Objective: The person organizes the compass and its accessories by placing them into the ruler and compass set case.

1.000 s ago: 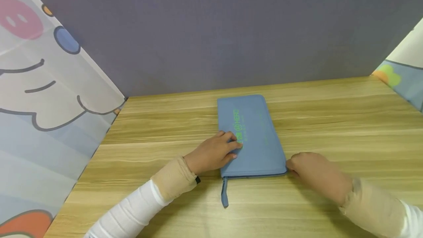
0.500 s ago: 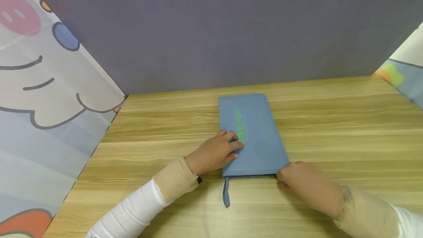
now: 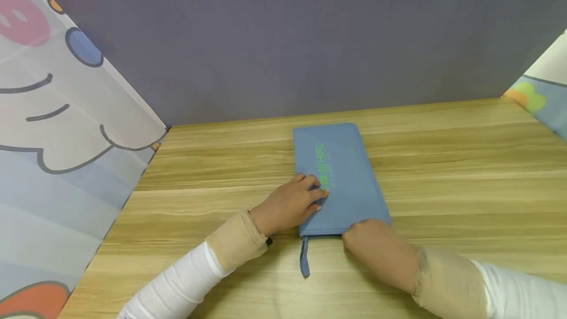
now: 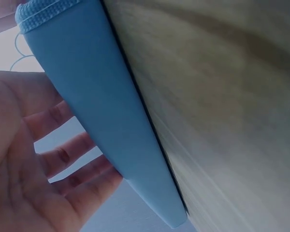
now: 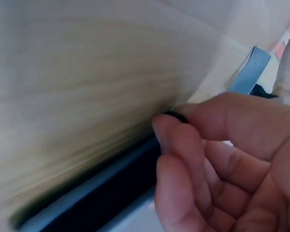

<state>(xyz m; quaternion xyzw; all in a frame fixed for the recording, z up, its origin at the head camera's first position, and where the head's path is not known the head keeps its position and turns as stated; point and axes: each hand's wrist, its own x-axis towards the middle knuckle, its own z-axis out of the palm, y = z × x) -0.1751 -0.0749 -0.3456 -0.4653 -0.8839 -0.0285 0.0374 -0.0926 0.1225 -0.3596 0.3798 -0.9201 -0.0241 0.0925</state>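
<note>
A flat blue zip pouch (image 3: pixel 354 191) with green lettering, "HERO" among it, lies on the wooden table. My left hand (image 3: pixel 288 204) rests on its left side, fingers spread over the top. In the left wrist view those fingers (image 4: pixel 70 157) lie across the upper edge of the pouch's smooth blue side (image 4: pixel 99 92). At the near edge my right hand (image 3: pixel 383 252) covers the near right corner. Close up, its thumb and curled index finger pinch a small dark zipper pull (image 5: pixel 176 116) on the pouch's dark zipper edge (image 5: pixel 121 193). From the near left corner hangs a blue loop strap (image 3: pixel 304 259).
The wood-grain table (image 3: pixel 212 161) spreads out on both sides of the pouch. A grey panel (image 3: pixel 283 38) stands along its back edge. Cartoon-printed sheets flank it, a large one (image 3: pixel 75 127) on the left and another (image 3: pixel 545 97) on the right.
My right hand has moved left, from the pouch's near right corner along the near edge towards the strap. My left hand stays in place on top.
</note>
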